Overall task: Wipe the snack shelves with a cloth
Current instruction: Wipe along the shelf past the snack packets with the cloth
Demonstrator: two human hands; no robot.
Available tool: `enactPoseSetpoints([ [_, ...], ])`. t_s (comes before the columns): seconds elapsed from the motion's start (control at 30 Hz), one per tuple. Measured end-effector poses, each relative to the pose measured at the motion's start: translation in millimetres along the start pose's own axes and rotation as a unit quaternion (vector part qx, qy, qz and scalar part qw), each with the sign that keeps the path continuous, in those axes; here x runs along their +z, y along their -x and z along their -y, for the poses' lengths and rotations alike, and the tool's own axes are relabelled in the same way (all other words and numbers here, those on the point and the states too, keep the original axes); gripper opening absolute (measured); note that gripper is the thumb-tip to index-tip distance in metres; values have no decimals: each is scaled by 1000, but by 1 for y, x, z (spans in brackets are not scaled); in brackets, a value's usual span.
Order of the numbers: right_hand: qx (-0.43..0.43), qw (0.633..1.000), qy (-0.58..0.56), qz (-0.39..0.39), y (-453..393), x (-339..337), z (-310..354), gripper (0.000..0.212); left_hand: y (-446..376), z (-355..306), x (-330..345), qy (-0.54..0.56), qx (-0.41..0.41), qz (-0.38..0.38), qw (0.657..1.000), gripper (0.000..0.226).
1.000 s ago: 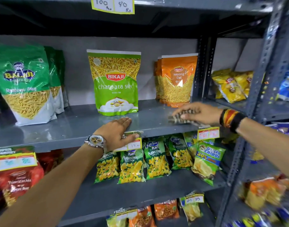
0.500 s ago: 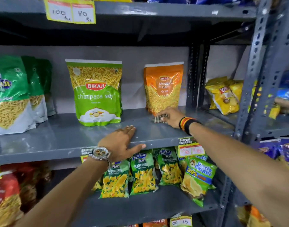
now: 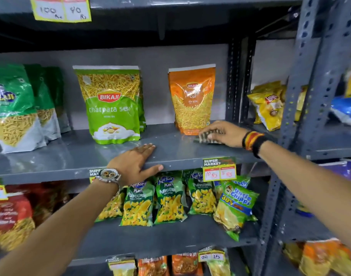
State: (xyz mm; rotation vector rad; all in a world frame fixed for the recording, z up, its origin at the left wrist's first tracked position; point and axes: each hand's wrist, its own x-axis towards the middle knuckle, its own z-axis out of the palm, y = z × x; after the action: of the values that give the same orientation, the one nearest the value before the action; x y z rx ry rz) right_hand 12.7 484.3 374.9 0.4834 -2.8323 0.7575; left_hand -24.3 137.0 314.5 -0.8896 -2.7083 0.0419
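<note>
A grey metal shelf (image 3: 75, 154) runs across the middle of the head view. My right hand (image 3: 224, 133) presses a dark checked cloth (image 3: 205, 137) flat on the shelf, right in front of the orange Moong Dal pouch (image 3: 191, 100). My left hand (image 3: 136, 163) lies palm down on the shelf's front edge, fingers spread, thumb hooked under the lip, holding nothing. A watch sits on that wrist. The green Bikaji sev pouch (image 3: 110, 104) stands just behind my left hand.
Green Balaji bags (image 3: 13, 108) stand at the shelf's left end. Yellow chip bags (image 3: 270, 104) lie in the adjoining bay past a perforated upright (image 3: 310, 96). Kurkure packs (image 3: 168, 198) and price tags (image 3: 219, 169) hang below the shelf edge.
My right hand slid the cloth in toward the orange pouch, then a little back to the right. My left hand stayed on the shelf edge. The camera shifted.
</note>
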Motion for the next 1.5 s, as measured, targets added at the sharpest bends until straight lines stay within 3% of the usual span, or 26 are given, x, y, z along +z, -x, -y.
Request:
enactPoseSetpoints([
  [0.13,30,998,42,-23,11,22,-3,31,3,-1,-1,-1,-2,11,1000,115],
  [0.27,-42,998,36,43,74,12,9,26,4,-4,-4,-12,4,13,1000,111],
  [0.33,-40,999,16,18,79,-5,4,28,-1,-14,-8,-20,14,14,1000,108],
  [0.47,40,994,-4,-99,21,-24,-21,29,-30,-55,-17,-20,37,-5,999,106],
  [0.63,71,995,48,-44,-47,-9,-35,29,-62,-98,-8,12,51,9,999,110],
  [0.8,74,996,38,-18,-61,3,-66,31,-68,-98,4,25,62,17,998,106],
  [1.0,43,998,52,-11,-3,-5,-48,27,-66,-99,2,23,71,15,997,104],
  [1.17,35,997,29,64,71,-25,-14,25,-62,-100,1,22,80,18,996,103],
  [1.3,72,994,39,-65,77,-23,-19,30,-63,-101,-6,13,77,30,997,103],
  [1.5,64,997,35,-13,104,-26,-12,31,-70,-104,-4,17,80,31,996,105],
])
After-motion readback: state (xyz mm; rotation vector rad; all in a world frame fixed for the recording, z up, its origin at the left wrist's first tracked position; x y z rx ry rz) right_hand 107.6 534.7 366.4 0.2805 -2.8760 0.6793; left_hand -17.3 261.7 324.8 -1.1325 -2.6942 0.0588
